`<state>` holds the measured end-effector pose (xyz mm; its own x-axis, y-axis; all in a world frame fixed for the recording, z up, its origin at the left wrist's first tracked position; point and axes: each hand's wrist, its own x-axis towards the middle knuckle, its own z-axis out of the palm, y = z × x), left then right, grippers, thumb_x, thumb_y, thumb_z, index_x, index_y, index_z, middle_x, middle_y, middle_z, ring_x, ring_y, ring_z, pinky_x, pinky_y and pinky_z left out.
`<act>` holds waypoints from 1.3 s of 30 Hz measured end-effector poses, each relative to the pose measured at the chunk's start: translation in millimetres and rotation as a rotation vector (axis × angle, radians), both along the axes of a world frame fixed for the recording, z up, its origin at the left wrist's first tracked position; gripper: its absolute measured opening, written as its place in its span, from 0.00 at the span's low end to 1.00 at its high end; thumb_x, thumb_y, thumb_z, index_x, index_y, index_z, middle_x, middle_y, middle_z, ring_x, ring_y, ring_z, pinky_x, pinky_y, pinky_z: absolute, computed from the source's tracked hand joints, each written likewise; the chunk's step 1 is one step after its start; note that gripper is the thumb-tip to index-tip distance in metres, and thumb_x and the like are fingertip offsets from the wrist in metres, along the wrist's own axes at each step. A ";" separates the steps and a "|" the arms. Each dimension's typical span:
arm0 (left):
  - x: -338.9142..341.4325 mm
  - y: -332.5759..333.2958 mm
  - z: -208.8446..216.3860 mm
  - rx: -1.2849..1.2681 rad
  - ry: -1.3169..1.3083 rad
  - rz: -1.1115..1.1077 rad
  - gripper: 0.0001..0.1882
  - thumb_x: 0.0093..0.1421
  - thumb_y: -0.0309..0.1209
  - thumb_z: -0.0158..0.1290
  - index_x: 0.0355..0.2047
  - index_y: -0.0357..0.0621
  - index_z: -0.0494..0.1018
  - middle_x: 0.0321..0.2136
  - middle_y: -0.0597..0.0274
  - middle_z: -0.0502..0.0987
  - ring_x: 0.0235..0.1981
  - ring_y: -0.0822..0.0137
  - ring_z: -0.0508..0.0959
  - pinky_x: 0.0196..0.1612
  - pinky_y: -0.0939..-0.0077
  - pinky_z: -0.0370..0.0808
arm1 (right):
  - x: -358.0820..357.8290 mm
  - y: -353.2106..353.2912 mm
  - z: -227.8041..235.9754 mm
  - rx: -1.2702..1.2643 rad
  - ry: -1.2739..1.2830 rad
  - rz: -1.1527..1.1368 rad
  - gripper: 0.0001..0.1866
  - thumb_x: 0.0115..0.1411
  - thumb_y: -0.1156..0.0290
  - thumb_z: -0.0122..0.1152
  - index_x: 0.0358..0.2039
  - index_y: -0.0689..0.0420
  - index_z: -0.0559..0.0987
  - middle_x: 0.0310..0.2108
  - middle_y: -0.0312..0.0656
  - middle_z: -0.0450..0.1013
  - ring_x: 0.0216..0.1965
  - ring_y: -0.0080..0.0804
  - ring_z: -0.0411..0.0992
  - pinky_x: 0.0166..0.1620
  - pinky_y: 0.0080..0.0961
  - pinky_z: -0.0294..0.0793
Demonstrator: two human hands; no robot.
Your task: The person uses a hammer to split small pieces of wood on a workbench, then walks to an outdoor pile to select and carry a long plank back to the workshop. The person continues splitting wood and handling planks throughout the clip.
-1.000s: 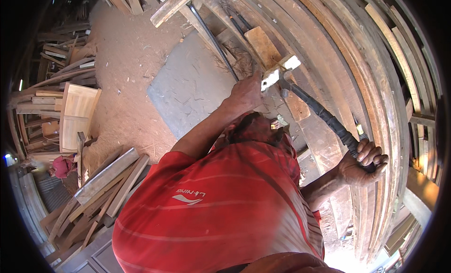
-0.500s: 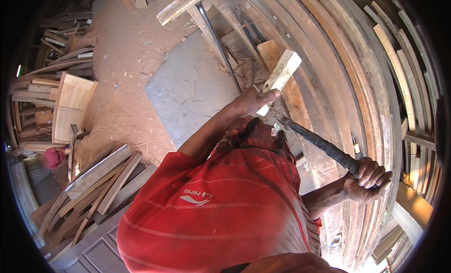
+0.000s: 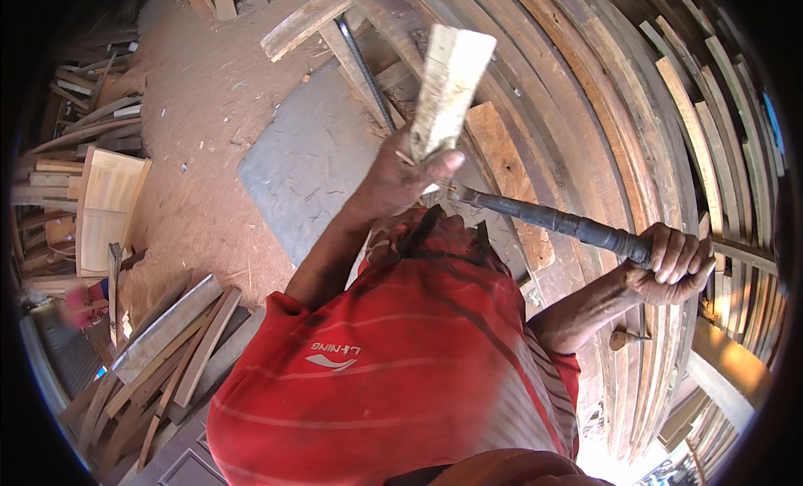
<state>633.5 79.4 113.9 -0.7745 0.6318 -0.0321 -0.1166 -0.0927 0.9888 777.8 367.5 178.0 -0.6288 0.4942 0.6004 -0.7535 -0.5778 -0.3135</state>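
Observation:
In my left hand (image 3: 400, 175), closed around its lower end, is a short pale wooden block (image 3: 449, 80), raised and tilted above the planks. The thumb presses across the front of the block. My right hand (image 3: 672, 264) grips the far end of a hammer (image 3: 552, 218) with a long black-wrapped handle. The handle runs leftward from my right fist to just beside my left hand. Its metal head, close to the bottom of the block, is mostly hidden, and I cannot tell whether it touches the wood.
Long stacked planks (image 3: 577, 109) curve along the right. A dark metal bar (image 3: 365, 68) leans near a wooden frame piece (image 3: 305, 22) ahead. A grey sheet (image 3: 309, 151) lies on the dusty floor. Scrap timber (image 3: 180, 344) and a pale wooden panel (image 3: 109, 210) are at the left.
The block and my left hand have moved up and left, the block now more upright. My right hand has risen slightly, and the hammer handle lies flatter.

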 end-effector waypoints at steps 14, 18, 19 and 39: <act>-77.1 -53.0 -19.4 -0.145 -0.073 -0.130 0.22 0.56 0.34 0.58 0.47 0.37 0.67 0.32 0.65 0.73 0.32 0.75 0.73 0.32 0.78 0.74 | -66.2 -33.1 -12.6 0.152 -0.333 -0.416 0.19 0.67 0.64 0.42 0.17 0.49 0.60 0.10 0.27 0.50 0.09 0.17 0.48 0.12 0.16 0.51; -104.7 -93.2 -79.6 -0.546 -0.028 0.134 0.26 0.54 0.41 0.59 0.45 0.35 0.67 0.31 0.60 0.74 0.31 0.70 0.76 0.32 0.75 0.74 | -29.1 22.5 -18.6 -0.246 -0.274 -0.603 0.21 0.66 0.61 0.42 0.15 0.48 0.59 0.11 0.29 0.50 0.13 0.20 0.50 0.20 0.22 0.59; -109.9 -102.1 -86.5 -0.646 -0.072 0.177 0.29 0.53 0.44 0.60 0.44 0.33 0.67 0.32 0.55 0.75 0.32 0.67 0.77 0.34 0.72 0.74 | -20.2 40.2 -36.0 -0.292 -0.289 -0.673 0.21 0.66 0.61 0.43 0.14 0.48 0.59 0.12 0.29 0.50 0.14 0.22 0.52 0.22 0.25 0.61; -217.8 -167.2 -152.3 -0.790 0.246 0.809 0.28 0.56 0.45 0.52 0.44 0.29 0.66 0.35 0.38 0.74 0.37 0.46 0.75 0.42 0.59 0.70 | -32.8 -85.4 -131.4 1.342 -1.417 -1.073 0.29 0.54 0.58 0.65 0.50 0.64 0.69 0.47 0.55 0.67 0.49 0.53 0.67 0.53 0.43 0.66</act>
